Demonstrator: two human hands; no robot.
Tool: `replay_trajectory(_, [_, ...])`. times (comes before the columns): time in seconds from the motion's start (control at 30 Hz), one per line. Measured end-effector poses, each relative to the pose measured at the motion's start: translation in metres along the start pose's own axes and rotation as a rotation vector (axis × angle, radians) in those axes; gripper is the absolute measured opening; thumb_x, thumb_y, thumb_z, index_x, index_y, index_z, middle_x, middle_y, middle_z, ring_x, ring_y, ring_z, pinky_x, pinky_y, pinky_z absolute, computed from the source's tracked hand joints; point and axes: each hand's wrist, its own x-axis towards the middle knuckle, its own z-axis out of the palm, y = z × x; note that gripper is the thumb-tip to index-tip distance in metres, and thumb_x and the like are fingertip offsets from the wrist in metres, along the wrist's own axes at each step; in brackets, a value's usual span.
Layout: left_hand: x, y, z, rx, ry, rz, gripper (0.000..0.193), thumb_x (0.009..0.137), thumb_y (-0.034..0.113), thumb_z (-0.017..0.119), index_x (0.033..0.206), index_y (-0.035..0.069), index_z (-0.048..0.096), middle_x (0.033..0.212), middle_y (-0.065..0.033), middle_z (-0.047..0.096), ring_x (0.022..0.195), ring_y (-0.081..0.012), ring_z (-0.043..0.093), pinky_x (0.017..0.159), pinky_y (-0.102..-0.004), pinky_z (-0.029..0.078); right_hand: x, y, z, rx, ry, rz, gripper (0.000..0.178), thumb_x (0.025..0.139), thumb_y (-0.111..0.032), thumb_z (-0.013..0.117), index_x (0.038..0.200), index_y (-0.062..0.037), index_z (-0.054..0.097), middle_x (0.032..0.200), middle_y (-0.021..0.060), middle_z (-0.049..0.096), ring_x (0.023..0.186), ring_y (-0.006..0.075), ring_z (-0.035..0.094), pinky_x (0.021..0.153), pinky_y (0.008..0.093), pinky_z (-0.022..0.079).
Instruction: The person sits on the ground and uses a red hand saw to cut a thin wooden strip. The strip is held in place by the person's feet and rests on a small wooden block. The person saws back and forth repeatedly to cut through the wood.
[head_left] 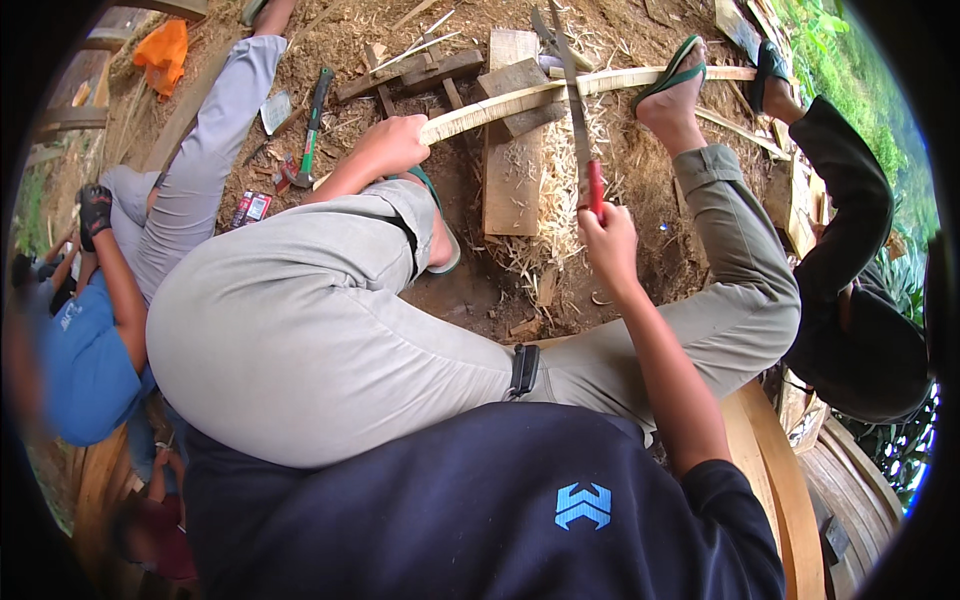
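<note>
My right hand (608,240) is closed round the red handle of a handsaw (580,130). Its long, narrow blade points away from me and crosses a pale, slightly bent wooden strip (490,110). Many fine cross marks line the near side of that strip. At the strip's left end, my left hand (398,145) grips the wood beside my knee. Under the strip lies a wooden block (525,98), set across a thicker plank (512,190). My right sandalled foot (668,85) rests on the strip, right of the blade. Whether the blade has cut into the wood is too fine to tell.
A green-and-black hammer (315,125) lies left of my knee, near a small red packet (250,208). Shavings cover the ground around the plank. Other people sit close by, one in blue (95,360) at left and one in black (850,300) at right.
</note>
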Motion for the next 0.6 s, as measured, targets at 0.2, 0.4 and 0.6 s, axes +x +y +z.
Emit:
replay_trajectory(0.2, [0.003, -0.006, 0.005, -0.006, 0.003, 0.021, 0.027, 0.082, 0.019, 0.059, 0.105, 0.006, 0.067, 0.1, -0.0228, 0.073, 0.095, -0.0421, 0.07, 0.081, -0.0533, 0.055, -0.027, -0.029, -0.092, 0.828, 0.053, -0.03, 0.016, 0.099, -0.018, 0.066, 0.102, -0.0029, 0.063, 0.082, 0.0023, 0.066, 0.07, 0.0064, 0.057, 0.062, 0.0237, 0.045])
replay_trajectory(0.4, [0.007, -0.007, 0.006, 0.004, -0.015, 0.003, 0.029, 0.083, 0.019, 0.058, 0.106, 0.005, 0.067, 0.101, -0.0226, 0.073, 0.096, -0.0423, 0.07, 0.082, -0.0531, 0.055, -0.063, -0.053, -0.114, 0.749, 0.184, -0.205, 0.021, 0.105, -0.021, 0.062, 0.092, -0.0052, 0.056, 0.06, -0.0047, 0.045, 0.045, 0.0019, 0.034, 0.043, 0.0226, 0.026])
replay_trajectory(0.6, [0.011, -0.008, 0.009, 0.027, 0.006, 0.039, 0.028, 0.084, 0.02, 0.059, 0.106, 0.006, 0.066, 0.104, -0.0228, 0.072, 0.101, -0.043, 0.068, 0.085, -0.0529, 0.054, -0.091, -0.039, -0.095, 0.773, 0.092, -0.308, 0.032, 0.109, -0.026, 0.053, 0.087, -0.0033, 0.052, 0.054, -0.0037, 0.04, 0.042, 0.0043, 0.033, 0.041, 0.0247, 0.026])
